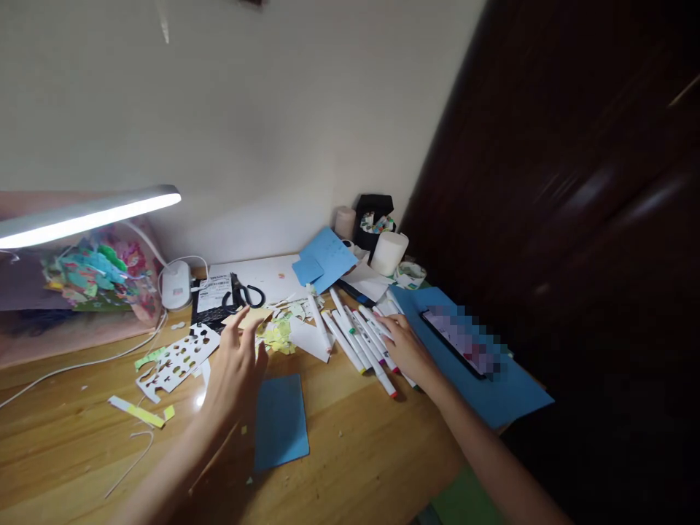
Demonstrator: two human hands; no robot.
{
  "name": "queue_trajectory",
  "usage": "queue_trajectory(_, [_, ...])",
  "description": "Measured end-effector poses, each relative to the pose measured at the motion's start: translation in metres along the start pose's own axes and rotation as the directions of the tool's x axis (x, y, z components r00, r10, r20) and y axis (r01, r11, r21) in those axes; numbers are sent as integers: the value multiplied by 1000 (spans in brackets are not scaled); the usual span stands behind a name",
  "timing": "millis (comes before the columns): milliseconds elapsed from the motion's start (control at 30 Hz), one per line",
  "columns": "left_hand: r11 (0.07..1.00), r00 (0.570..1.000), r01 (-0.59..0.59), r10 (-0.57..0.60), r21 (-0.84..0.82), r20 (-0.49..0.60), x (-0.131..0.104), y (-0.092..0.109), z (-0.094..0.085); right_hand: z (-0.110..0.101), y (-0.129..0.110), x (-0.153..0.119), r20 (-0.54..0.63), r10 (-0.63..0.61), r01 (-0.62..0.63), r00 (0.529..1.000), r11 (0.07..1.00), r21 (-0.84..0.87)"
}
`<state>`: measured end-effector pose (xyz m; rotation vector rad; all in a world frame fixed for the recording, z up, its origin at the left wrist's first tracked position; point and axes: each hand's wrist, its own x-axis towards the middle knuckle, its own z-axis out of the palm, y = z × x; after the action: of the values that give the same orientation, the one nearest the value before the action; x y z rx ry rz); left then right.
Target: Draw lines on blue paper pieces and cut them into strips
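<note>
My left hand (239,361) hovers over the wooden desk with its fingers apart and nothing in them. Just right of it lies a blue card (282,423), flat near the front of the desk. My right hand (403,345) reaches onto a loose pile of white markers (350,339) with coloured ends. Its fingertips are at the upper right markers, with thumb and fingers apart; whether one is touched is unclear. Yellow and green paper scraps (278,334) and a white paper piece (310,337) lie between my hands.
Black-handled scissors (243,295) lie behind my left hand. A stencil-like cut-out sheet (179,362) is at left, below a lit lamp (90,216). A phone (459,343) rests on a large blue sheet (495,408) at right. A white roll (389,253) stands by the wall.
</note>
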<state>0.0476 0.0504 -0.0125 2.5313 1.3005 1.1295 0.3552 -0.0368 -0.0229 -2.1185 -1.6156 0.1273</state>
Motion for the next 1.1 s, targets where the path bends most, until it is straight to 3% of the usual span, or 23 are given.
queue_trajectory(67, [986, 990, -141, 142, 85, -7, -18, -2, -12, 2, 0, 6, 5, 3, -3, 1000, 1000, -19])
queue_trajectory(133, [972, 978, -206, 209, 114, -15, -34, -5, -24, 1, 3, 6, -3, 20, -20, 1000, 999, -32])
queue_trajectory(300, [979, 982, -189, 190, 76, 4, -65, -7, -44, -5, 14, -6, -14, 82, -82, 997, 996, -28])
queue_trajectory(600, [982, 979, -191, 191, -7, 69, -78, 0, -44, -1, 14, -3, -138, 106, -126, 985, 982, -144])
queue_trajectory(667, [975, 965, -218, 221, -36, 139, -78, 1, -46, -1, 14, -4, -146, 79, -108, 986, 973, -202])
queue_trajectory(800, [940, 844, -333, 331, -72, 422, -83, 5, -46, -2, 12, -13, -93, 35, -63, 995, 948, -312])
queue_trajectory(867, [932, 804, -361, 334, -42, 493, -87, 7, -41, -2, 9, -17, -44, 26, -40, 999, 935, -351])
queue_trajectory(1100, [928, 831, -373, 326, 18, 451, -99, 5, -18, -6, -4, -14, 36, 79, -55, 996, 892, -449])
